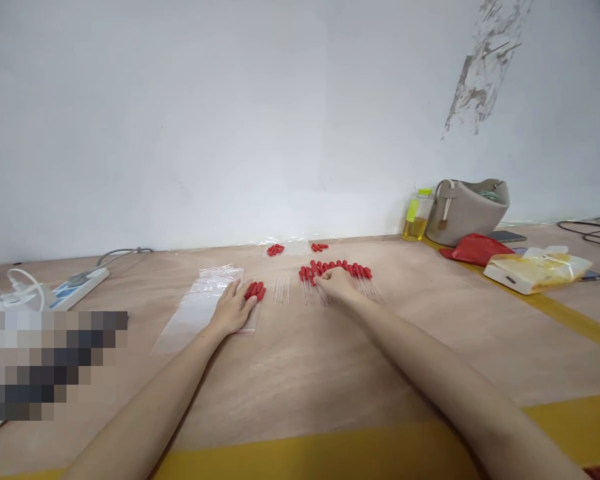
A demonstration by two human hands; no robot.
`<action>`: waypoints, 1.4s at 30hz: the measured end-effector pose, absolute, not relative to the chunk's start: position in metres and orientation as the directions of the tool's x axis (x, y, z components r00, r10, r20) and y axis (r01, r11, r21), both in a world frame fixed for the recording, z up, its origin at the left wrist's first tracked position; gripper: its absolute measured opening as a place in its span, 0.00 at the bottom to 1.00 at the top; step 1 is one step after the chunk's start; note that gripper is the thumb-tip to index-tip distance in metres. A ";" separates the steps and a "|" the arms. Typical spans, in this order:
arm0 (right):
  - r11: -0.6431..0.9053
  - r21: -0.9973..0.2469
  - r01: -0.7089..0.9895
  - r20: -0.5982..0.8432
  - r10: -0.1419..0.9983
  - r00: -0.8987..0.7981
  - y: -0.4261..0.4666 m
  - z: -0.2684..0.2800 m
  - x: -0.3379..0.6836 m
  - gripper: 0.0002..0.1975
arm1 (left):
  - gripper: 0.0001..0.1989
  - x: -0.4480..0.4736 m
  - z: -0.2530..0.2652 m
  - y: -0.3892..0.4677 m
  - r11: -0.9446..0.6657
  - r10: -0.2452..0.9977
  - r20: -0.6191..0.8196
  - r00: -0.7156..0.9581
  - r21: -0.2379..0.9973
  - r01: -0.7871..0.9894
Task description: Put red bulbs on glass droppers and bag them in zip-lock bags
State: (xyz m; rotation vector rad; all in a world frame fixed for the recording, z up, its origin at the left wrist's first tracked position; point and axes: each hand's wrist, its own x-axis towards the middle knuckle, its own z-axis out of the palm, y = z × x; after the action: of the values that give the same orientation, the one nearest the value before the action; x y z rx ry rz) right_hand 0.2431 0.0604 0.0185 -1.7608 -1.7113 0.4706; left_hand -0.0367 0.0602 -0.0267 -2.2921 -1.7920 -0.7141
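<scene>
My left hand (pixel 233 308) lies with fingers spread over clear zip bags (pixel 195 310). Its fingertips are close to a small pile of red rubber bulbs (pixel 255 291). Fingers pinched together, my right hand (pixel 334 283) is at a row of thin clear droppers with red bulbs (pixel 363 272). It grips one red-topped dropper (pixel 314 281) at the row's left part; the fingers partly cover it and its neighbours. Between the hands lie several bare thin clear tubes (pixel 282 290), side by side.
Two small groups of red bulbs (pixel 275 250) lie near the wall. At the right stand a bottle of yellow liquid (pixel 416 217), a grey bag (pixel 470 210), a red pouch (pixel 475 249) and a tissue pack (pixel 537 270). A power strip (pixel 83 288) with cables is at the left.
</scene>
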 end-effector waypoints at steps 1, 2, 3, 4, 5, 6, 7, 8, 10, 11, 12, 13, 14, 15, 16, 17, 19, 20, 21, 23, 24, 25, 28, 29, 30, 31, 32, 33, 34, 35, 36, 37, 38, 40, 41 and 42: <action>0.023 -0.608 0.794 0.187 0.976 0.114 0.064 0.018 0.236 0.12 | 0.26 -0.036 -0.026 0.060 -0.274 0.892 0.412 0.187 0.162 0.948; 0.001 -0.565 0.825 0.201 0.970 0.136 0.066 0.017 0.229 0.12 | 0.27 -0.035 -0.026 0.059 -0.271 0.905 0.378 0.195 0.158 0.950; -0.019 -0.526 0.850 0.213 0.965 0.153 0.069 0.015 0.224 0.11 | 0.27 -0.034 -0.025 0.058 -0.272 0.914 0.352 0.203 0.159 0.949; -0.033 -0.492 0.870 0.224 0.961 0.163 0.071 0.012 0.221 0.11 | 0.26 -0.033 -0.024 0.057 -0.280 0.917 0.339 0.213 0.164 0.946; -0.041 -0.465 0.884 0.230 0.959 0.166 0.073 0.010 0.218 0.11 | 0.25 -0.033 -0.023 0.056 -0.296 0.914 0.337 0.226 0.171 0.940; -0.044 -0.442 0.896 0.234 0.959 0.163 0.074 0.008 0.217 0.12 | 0.24 -0.032 -0.022 0.055 -0.317 0.907 0.347 0.241 0.180 0.931; -0.044 -0.422 0.906 0.235 0.959 0.156 0.074 0.006 0.216 0.12 | 0.22 -0.032 -0.022 0.054 -0.338 0.897 0.363 0.254 0.191 0.922; -0.040 -0.403 0.914 0.235 0.961 0.146 0.075 0.005 0.216 0.13 | 0.22 -0.032 -0.022 0.053 -0.355 0.887 0.381 0.261 0.203 0.912; -0.029 -0.369 0.929 0.233 0.965 0.123 0.074 0.003 0.216 0.14 | 0.21 -0.031 -0.022 0.052 -0.369 0.877 0.407 0.255 0.229 0.901; -0.025 -0.354 0.935 0.236 0.965 0.115 0.073 0.003 0.216 0.14 | 0.22 -0.030 -0.022 0.051 -0.367 0.876 0.414 0.247 0.242 0.898; -0.022 -0.345 0.938 0.241 0.964 0.111 0.072 0.003 0.217 0.15 | 0.21 -0.029 -0.021 0.049 -0.365 0.876 0.419 0.238 0.254 0.896; -0.022 -0.341 0.940 0.245 0.963 0.112 0.071 0.002 0.217 0.16 | 0.21 -0.027 -0.021 0.047 -0.365 0.877 0.420 0.234 0.264 0.893; -0.022 -0.339 0.940 0.251 0.961 0.113 0.069 0.002 0.217 0.16 | 0.21 -0.025 -0.021 0.044 -0.366 0.877 0.421 0.232 0.271 0.890; -0.019 -0.339 0.940 0.257 0.960 0.112 0.067 0.002 0.218 0.17 | 0.21 -0.022 -0.019 0.040 -0.364 0.878 0.420 0.230 0.275 0.890; -0.009 -0.339 0.941 0.262 0.960 0.103 0.065 0.002 0.218 0.17 | 0.20 -0.018 -0.018 0.036 -0.359 0.881 0.415 0.227 0.274 0.892; 0.009 -0.339 0.941 0.270 0.959 0.088 0.063 0.002 0.217 0.17 | 0.20 -0.014 -0.016 0.031 -0.351 0.885 0.408 0.224 0.268 0.897; 0.058 -0.338 0.939 0.301 0.952 0.050 0.058 0.002 0.215 0.17 | 0.19 -0.006 -0.011 0.021 -0.336 0.892 0.393 0.223 0.248 0.909; 0.084 -0.339 0.937 0.318 0.948 0.030 0.057 0.002 0.212 0.16 | 0.19 -0.002 -0.008 0.016 -0.335 0.894 0.385 0.227 0.241 0.911; 0.107 -0.338 0.935 0.331 0.944 0.012 0.055 0.003 0.209 0.15 | 0.19 0.001 -0.005 0.012 -0.339 0.896 0.376 0.235 0.239 0.910; 0.137 -0.330 0.934 0.328 0.944 -0.022 0.054 0.004 0.199 0.13 | 0.19 0.005 0.000 0.008 -0.339 0.901 0.362 0.237 0.250 0.907; 0.141 -0.324 0.935 0.308 0.951 -0.036 0.055 0.006 0.194 0.13 | 0.19 0.006 0.001 0.008 -0.330 0.906 0.356 0.229 0.257 0.908; 0.138 -0.320 0.937 0.283 0.958 -0.044 0.057 0.007 0.188 0.13 | 0.19 0.006 0.001 0.009 -0.316 0.911 0.353 0.214 0.259 0.913; 0.102 -0.326 0.940 0.217 0.976 -0.031 0.064 0.013 0.172 0.14 | 0.18 0.003 -0.002 0.017 -0.285 0.912 0.368 0.183 0.243 0.927; 0.090 -0.333 0.939 0.203 0.979 -0.022 0.067 0.016 0.167 0.14 | 0.19 0.001 -0.004 0.021 -0.285 0.908 0.377 0.182 0.238 0.928; 0.080 -0.340 0.937 0.188 0.982 -0.015 0.070 0.018 0.163 0.14 | 0.19 -0.001 -0.007 0.024 -0.289 0.903 0.390 0.181 0.240 0.927; 0.072 -0.347 0.935 0.172 0.985 -0.012 0.073 0.020 0.159 0.15 | 0.19 -0.003 -0.009 0.027 -0.290 0.899 0.401 0.174 0.248 0.924; 0.062 -0.354 0.933 0.152 0.988 -0.009 0.076 0.022 0.157 0.15 | 0.19 -0.005 -0.011 0.029 -0.288 0.896 0.412 0.164 0.259 0.922; 0.053 -0.360 0.931 0.130 0.992 -0.006 0.078 0.024 0.154 0.15 | 0.19 -0.007 -0.013 0.031 -0.283 0.895 0.421 0.151 0.270 0.920; 0.043 -0.364 0.930 0.109 0.994 -0.004 0.080 0.026 0.152 0.15 | 0.19 -0.008 -0.014 0.032 -0.277 0.894 0.427 0.139 0.281 0.919; 0.034 -0.367 0.930 0.089 0.996 -0.002 0.081 0.027 0.151 0.15 | 0.19 -0.009 -0.015 0.033 -0.274 0.893 0.431 0.131 0.288 0.918; 0.027 -0.369 0.929 0.072 0.997 0.000 0.082 0.028 0.150 0.16 | 0.19 -0.010 -0.016 0.034 -0.273 0.893 0.432 0.128 0.293 0.916; 0.021 -0.370 0.929 0.059 0.998 0.001 0.082 0.029 0.150 0.16 | 0.19 -0.010 -0.016 0.034 -0.277 0.892 0.433 0.130 0.296 0.914; 0.016 -0.371 0.929 0.048 0.999 0.002 0.082 0.030 0.149 0.17 | 0.19 -0.010 -0.016 0.034 -0.283 0.891 0.434 0.133 0.302 0.910; 0.013 -0.374 0.928 0.036 0.999 0.001 0.081 0.031 0.150 0.17 | 0.18 -0.010 -0.016 0.035 -0.295 0.888 0.440 0.136 0.318 0.901; 0.013 -0.375 0.927 0.035 0.999 0.000 0.080 0.031 0.151 0.17 | 0.18 -0.010 -0.016 0.035 -0.302 0.885 0.445 0.136 0.328 0.895; 0.016 -0.376 0.926 0.038 0.999 -0.001 0.078 0.032 0.153 0.17 | 0.18 -0.010 -0.015 0.036 -0.308 0.882 0.451 0.135 0.338 0.889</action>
State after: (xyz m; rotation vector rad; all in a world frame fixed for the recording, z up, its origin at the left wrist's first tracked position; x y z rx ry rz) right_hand 0.1526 0.0779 0.0320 -1.9858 -2.0036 0.3523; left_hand -0.0095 0.0358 -0.0151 -2.3571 -1.8402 -0.9226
